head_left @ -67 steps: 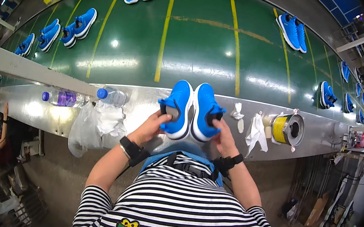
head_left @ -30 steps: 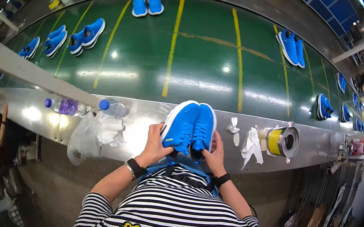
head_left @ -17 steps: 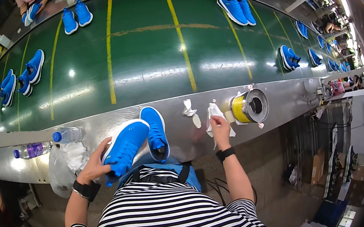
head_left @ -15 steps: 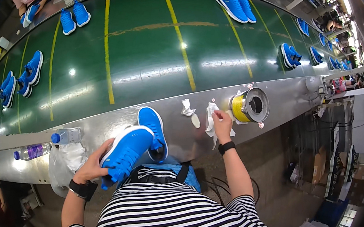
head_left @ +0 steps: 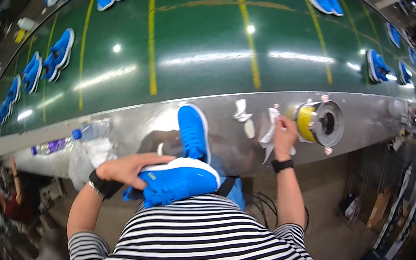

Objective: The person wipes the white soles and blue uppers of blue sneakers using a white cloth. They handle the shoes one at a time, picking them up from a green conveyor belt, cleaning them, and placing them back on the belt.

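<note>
My left hand [head_left: 126,169] grips a blue sneaker [head_left: 182,183] with a white sole close against my striped shirt. The held sneaker lies sideways, its toe to the right and its sole facing away from me. Just beyond it, the other blue sneaker [head_left: 193,133] rests on the metal ledge. To the right, my right hand [head_left: 285,136] has its fingers pinched together at a crumpled white cloth [head_left: 268,137] on the ledge. Right beside that hand lies a round metal tin [head_left: 323,122] with a yellow band. Whatever else the fingertips might hold is hidden.
Past the metal ledge [head_left: 163,108] runs a green conveyor belt [head_left: 199,34] with yellow lines and several pairs of blue sneakers. A white scrap [head_left: 242,111] and a pale oval piece [head_left: 249,129] lie near the cloth. Bottles [head_left: 52,147] and a plastic bag [head_left: 83,158] sit at left.
The held sneaker has turned from toe-up to lying sideways, closer to my body. My right hand stays at the cloth, its fingers slightly farther up it. The whole view has shifted.
</note>
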### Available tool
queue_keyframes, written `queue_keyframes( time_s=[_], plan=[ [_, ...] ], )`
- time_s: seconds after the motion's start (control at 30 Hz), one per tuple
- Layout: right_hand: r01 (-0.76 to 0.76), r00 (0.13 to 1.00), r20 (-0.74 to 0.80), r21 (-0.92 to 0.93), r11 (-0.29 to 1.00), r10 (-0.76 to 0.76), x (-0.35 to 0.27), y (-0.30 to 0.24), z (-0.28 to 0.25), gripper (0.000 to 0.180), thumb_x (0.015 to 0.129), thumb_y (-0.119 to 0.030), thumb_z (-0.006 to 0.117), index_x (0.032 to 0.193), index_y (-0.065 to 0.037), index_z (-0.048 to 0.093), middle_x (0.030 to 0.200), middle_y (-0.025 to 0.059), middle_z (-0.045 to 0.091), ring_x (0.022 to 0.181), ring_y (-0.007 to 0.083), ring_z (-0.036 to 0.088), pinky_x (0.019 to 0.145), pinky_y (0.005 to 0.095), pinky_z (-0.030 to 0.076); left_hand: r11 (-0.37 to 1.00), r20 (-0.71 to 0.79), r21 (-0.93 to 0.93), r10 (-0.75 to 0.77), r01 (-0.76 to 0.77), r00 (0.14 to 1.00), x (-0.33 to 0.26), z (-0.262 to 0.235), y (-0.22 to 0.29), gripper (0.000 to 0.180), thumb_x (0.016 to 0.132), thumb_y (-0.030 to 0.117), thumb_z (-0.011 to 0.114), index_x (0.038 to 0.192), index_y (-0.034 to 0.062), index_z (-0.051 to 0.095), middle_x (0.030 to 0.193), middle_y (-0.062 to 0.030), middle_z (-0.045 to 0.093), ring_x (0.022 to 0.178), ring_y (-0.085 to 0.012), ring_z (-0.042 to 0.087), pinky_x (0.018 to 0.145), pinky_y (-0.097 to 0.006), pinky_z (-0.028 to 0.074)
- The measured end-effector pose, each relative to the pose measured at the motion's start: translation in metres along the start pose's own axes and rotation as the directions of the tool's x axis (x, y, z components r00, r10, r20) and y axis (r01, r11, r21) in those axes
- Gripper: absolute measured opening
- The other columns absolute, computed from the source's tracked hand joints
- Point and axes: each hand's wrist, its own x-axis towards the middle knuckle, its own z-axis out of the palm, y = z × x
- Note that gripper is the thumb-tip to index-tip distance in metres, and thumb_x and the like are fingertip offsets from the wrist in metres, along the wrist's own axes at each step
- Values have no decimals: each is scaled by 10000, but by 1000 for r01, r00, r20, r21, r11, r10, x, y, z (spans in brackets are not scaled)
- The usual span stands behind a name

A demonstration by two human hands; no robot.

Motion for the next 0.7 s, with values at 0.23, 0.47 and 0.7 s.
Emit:
queue_keyframes(
  time_s=[0.23,0.47,0.7],
  plan=[
    [-310,879,456,329,892,137,-27,-108,-64,117,782,-38,610,895,-15,635,807,17,597,701,70,503,654,204,406,998,131,-45,-25,31,991,15,-8,-2,852,607,225,694,1356,87,313,1201,-129,465,1087,-228,447,945,-307,323],
    [-167,641,756,303,938,-130,-49,-171,-49,111,748,-69,637,849,-24,633,795,55,595,747,143,546,693,253,416,998,152,56,25,-34,988,14,-9,1,837,599,197,656,1357,101,318,1099,-124,498,996,-229,480,900,-304,352],
    [-7,451,810,423,906,-375,-69,-193,-35,108,742,-32,620,847,-39,647,805,39,592,728,129,538,643,245,425,997,161,79,-4,-9,987,8,-7,6,840,584,174,652,1354,106,324,1066,-126,489,982,-242,487,875,-304,373]
  ],
)
